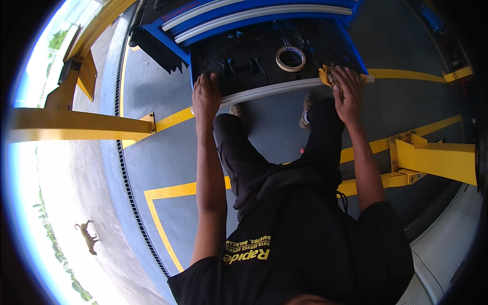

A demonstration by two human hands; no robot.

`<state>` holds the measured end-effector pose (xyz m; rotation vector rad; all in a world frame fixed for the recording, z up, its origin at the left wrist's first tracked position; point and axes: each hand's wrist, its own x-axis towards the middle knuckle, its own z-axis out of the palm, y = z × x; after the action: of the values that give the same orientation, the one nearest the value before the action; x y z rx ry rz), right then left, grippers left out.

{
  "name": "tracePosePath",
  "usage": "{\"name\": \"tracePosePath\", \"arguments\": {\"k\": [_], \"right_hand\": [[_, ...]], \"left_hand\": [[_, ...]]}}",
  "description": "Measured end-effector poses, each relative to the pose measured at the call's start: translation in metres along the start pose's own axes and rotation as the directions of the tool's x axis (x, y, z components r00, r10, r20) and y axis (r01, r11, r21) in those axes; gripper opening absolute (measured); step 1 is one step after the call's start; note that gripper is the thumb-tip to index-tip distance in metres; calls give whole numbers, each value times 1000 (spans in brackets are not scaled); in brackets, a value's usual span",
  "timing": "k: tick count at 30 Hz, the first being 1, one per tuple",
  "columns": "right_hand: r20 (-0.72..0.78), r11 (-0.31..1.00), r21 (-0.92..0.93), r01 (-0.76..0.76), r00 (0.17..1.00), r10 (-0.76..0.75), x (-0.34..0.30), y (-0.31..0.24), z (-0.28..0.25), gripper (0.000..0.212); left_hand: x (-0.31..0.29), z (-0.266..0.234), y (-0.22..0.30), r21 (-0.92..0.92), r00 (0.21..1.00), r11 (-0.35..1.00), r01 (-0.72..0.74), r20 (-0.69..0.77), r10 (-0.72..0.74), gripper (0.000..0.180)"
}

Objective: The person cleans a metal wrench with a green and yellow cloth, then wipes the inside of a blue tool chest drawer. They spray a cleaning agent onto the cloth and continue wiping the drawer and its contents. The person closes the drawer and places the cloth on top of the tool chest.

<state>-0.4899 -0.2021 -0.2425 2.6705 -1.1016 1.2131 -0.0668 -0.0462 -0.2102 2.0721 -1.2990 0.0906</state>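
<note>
An open drawer of a blue tool cabinet is in front of me, with a pale metal strip [272,92] along its front edge. My left hand [206,96] is curled over the left end of that edge. At the right end, my right hand [348,96] holds a crumpled yellow cloth [325,76] against the strip, its fingers bent over it. Inside the dark drawer lie a roll of tape [291,68], pliers [259,70] and several slim hand tools [295,36] too dim to tell apart.
Closed blue drawers with silver handles [264,21] rise beyond the open one. Yellow steel beams [81,125] stand on the left, and another yellow arm [437,160] on the right. Part of a light-coloured vehicle [447,239] is at lower right. A dog [88,237] stands outside at far left.
</note>
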Motion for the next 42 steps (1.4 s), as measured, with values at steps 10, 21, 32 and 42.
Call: {"name": "tracePosePath", "arguments": {"k": [10,21,32,42], "right_hand": [[-13,970,240,42,999,-40,43,-155,52,16],[137,996,12,83,987,-84,23,-32,28,30],[-123,992,117,-51,990,65,-2,-54,36,28],[-292,961,121,-249,916,275,-3,85,-28,17]], "left_hand": [[7,8,-5,77,995,993,-94,-20,95,27],[11,10,-22,70,987,986,-154,61,150,26],[15,21,-13,156,981,969,-193,57,186,31],[8,19,-26,139,967,957,-255,57,250,29]]}}
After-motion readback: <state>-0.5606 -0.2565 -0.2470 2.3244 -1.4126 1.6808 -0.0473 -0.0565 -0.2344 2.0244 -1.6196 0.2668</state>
